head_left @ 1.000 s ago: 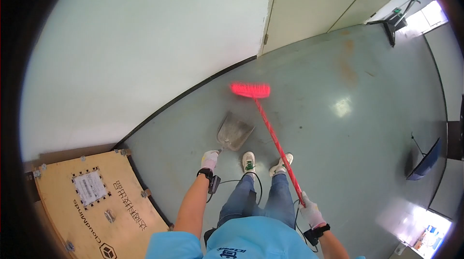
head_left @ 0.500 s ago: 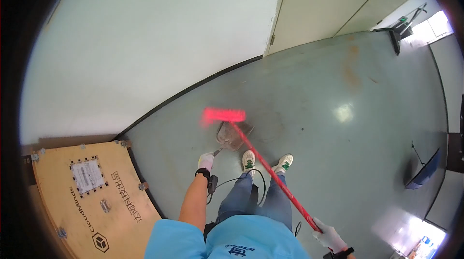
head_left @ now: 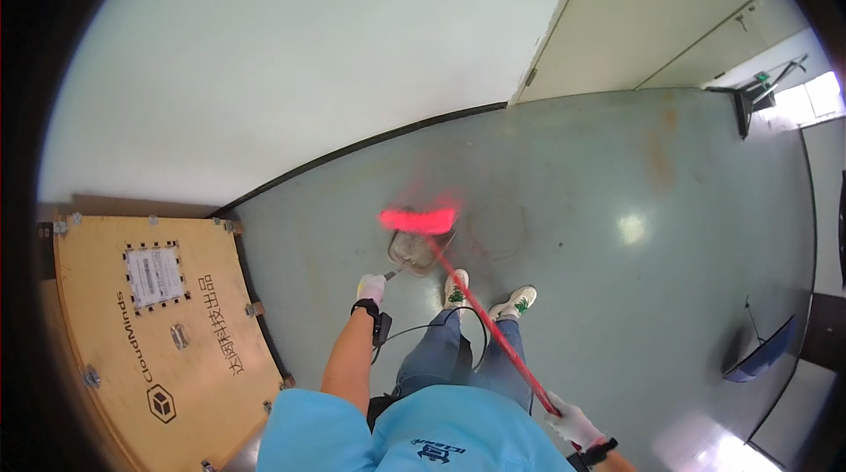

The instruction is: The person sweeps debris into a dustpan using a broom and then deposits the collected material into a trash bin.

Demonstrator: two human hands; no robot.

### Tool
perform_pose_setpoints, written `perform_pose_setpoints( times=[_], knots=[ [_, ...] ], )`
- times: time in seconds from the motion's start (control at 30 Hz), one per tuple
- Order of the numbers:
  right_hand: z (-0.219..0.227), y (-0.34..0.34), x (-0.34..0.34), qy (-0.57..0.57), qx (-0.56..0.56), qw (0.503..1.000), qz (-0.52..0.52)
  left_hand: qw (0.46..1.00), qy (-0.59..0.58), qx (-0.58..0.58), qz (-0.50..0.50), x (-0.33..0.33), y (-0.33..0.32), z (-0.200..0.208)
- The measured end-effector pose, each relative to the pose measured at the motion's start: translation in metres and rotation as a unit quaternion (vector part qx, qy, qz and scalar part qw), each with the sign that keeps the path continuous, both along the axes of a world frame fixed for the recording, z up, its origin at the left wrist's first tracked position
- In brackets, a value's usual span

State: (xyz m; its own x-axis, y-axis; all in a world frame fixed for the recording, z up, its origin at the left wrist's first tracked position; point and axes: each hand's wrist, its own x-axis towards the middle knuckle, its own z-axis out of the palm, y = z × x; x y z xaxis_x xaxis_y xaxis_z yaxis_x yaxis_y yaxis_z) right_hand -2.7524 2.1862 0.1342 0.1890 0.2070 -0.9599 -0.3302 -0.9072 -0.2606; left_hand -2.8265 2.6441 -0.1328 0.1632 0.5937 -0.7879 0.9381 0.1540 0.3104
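My left hand (head_left: 372, 288), in a white glove, is closed round the short handle of a dustpan (head_left: 412, 252). The pan lies on the floor ahead of my feet, greyish and dirty-looking inside. In my gloved right hand (head_left: 573, 424), at the lower right, is the red stick of a broom (head_left: 495, 333). Its stick slants up and left across my legs. The bright red broom head, smeared by motion, lies over the dustpan's far edge and hides part of it.
A large wooden crate (head_left: 189, 366) stands to my left. Ahead, a white wall (head_left: 291, 58) meets pale doors (head_left: 652, 14). A dark blue panel-like object (head_left: 760, 350) is on the floor at right, and a black-framed stand (head_left: 760, 97) at far right. Faint dirt marks the grey floor (head_left: 582, 296).
The broom head has shifted slightly right and nearer, over the dustpan's far edge. My right hand has moved left a little. My left hand still holds the dustpan; the whole view has turned slightly.
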Motion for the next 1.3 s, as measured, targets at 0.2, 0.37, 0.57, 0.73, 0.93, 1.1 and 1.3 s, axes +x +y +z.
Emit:
perform_pose_setpoints(
  times=[0.2,0.37,0.57,0.73,0.93,1.1,1.3],
  knots=[
    [0.071,-0.013,0.006,-0.019,0.029,0.992,-0.121,0.999,-0.022,0.027,0.036,-0.022,0.000,-0.016],
    [-0.009,0.002,0.037,-0.215,0.057,0.949,0.226,0.979,-0.067,-0.053,0.187,-0.073,-0.014,0.000],
    [-0.073,0.115,0.069,-0.205,-0.001,0.942,0.265,0.958,-0.076,-0.061,0.268,-0.079,-0.011,0.041],
    [-0.069,0.083,0.037,-0.166,0.077,0.954,0.236,0.959,-0.026,-0.073,0.274,-0.082,0.001,0.025],
    [0.040,0.038,0.038,0.010,-0.006,0.978,0.208,0.944,-0.064,-0.060,0.319,-0.100,-0.003,0.008],
    [0.071,0.001,0.017,0.022,-0.041,0.993,0.111,0.941,-0.069,-0.083,0.322,-0.111,-0.013,0.018],
    [0.026,-0.012,-0.012,-0.126,-0.024,0.989,0.071,0.962,-0.042,-0.075,0.261,-0.135,-0.015,0.032]
  ],
)
